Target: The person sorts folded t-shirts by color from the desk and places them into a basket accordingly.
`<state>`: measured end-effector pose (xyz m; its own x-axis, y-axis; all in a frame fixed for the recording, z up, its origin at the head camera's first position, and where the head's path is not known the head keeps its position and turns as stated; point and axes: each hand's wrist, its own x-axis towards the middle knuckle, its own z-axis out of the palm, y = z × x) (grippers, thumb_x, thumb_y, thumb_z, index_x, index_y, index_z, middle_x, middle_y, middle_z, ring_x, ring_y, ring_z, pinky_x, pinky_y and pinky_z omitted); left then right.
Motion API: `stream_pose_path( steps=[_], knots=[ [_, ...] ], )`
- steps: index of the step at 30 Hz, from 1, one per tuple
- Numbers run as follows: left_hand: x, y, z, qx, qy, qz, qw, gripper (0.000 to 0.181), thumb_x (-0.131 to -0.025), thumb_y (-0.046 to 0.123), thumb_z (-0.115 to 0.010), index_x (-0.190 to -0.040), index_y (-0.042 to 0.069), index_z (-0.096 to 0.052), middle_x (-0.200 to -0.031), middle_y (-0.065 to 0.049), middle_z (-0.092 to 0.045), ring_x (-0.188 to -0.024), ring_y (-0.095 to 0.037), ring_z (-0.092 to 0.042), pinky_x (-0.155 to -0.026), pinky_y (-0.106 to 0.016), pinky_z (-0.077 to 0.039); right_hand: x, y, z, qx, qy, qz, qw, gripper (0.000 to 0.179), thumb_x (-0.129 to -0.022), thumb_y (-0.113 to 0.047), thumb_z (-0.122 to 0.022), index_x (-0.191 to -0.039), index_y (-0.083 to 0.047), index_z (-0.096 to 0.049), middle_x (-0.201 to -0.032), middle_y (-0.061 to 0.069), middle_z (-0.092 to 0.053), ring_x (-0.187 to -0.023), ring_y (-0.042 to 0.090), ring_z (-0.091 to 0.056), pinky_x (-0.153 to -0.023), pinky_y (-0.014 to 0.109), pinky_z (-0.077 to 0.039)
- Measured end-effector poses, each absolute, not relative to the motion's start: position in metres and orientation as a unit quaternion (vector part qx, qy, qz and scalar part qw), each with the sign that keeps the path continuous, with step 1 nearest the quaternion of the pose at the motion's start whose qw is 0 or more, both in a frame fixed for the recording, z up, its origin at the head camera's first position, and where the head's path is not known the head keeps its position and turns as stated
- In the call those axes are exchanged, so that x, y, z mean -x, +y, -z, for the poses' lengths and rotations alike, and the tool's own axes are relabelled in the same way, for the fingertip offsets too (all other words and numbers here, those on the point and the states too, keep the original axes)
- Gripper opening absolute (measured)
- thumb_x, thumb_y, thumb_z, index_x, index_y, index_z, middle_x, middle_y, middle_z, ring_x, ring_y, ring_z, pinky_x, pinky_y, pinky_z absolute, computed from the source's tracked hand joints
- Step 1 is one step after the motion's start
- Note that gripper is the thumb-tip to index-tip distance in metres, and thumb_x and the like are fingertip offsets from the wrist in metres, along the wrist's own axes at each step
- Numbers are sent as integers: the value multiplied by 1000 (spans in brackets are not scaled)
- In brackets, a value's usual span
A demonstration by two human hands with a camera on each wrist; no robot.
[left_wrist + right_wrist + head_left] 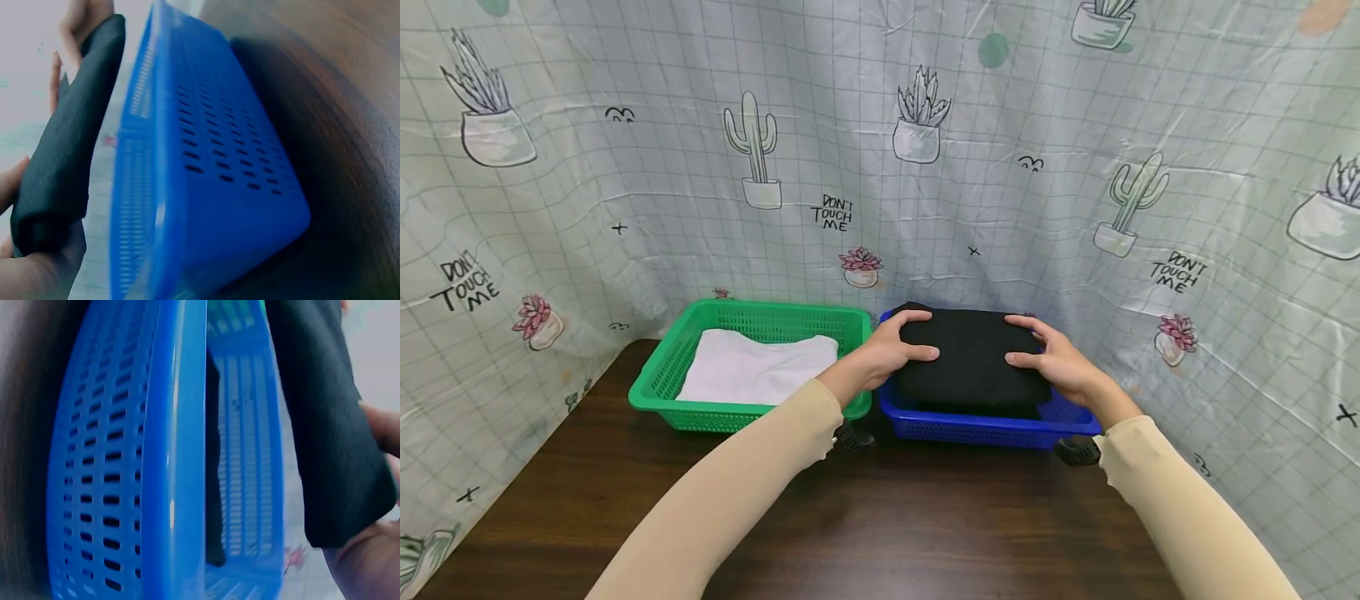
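Between my two hands is a folded black cloth point(970, 358), held just over the blue basket point(992, 423). My left hand point(887, 346) grips its left edge, thumb on top. The right hand point(1063, 360) grips the opposite edge the same way. Both wrist views show the folded bundle raised above the basket's rim, with daylight-coloured curtain visible between them. Inside the basket, the right wrist view shows another dark cloth point(214, 462) lying low; from the head it is mostly hidden under the held one.
Left of the blue basket stands a green basket point(715, 407) with a folded white cloth point(760, 367) in it. Both baskets are on a dark wooden table point(925, 517). A patterned curtain point(685, 183) hangs right behind them.
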<state>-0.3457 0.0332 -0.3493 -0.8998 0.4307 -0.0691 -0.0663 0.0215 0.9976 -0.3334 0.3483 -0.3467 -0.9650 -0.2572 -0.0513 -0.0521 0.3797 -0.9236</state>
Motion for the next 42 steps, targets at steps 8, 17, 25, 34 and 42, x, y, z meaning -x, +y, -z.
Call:
stream_pose_path(
  steps=[8,17,25,34,42],
  knots=[
    [362,68,369,-106,709,-681,149,64,-96,3,-78,-153,21,-55,-147,-17,-56,-112,-32,-70,-88,-42,-61,348,372,364,65,836,539,78,80,-105,-17,-71,-171,-20,-25,-171,31,-15,-107,20,-69,-84,32,-62],
    [371,85,387,-102,716,-674,151,65,-96,3,-78,-154,22,-55,-142,-17,-59,-106,-31,-71,-85,-41,-62,356,387,392,59,839,536,64,80,-104,-16,-72,-170,-16,-27,-167,34,-26,-108,18,-67,-84,30,-61],
    [372,91,395,-71,723,-671,144,63,-98,5,-77,-154,23,-55,-147,-16,-57,-107,-33,-71,-88,-44,-61,363,388,404,41,842,535,61,79,-106,-16,-69,-171,-15,-25,-168,36,-20,-104,17,-68,-82,30,-61],
    [376,93,410,-59,772,-617,143,62,-97,12,-80,-152,29,-57,-162,-13,-46,-134,-37,-58,-106,-51,-52,360,383,421,20,846,527,72,76,-107,-16,-66,-171,-15,-25,-166,33,-26,-110,25,-69,-85,34,-62],
    [384,93,416,-55,790,-592,145,63,-95,13,-82,-151,29,-58,-163,-12,-46,-139,-36,-53,-104,-49,-53,364,381,422,25,866,492,81,76,-107,-17,-66,-170,-13,-24,-167,34,-24,-138,47,-51,-97,42,-58]
  ],
)
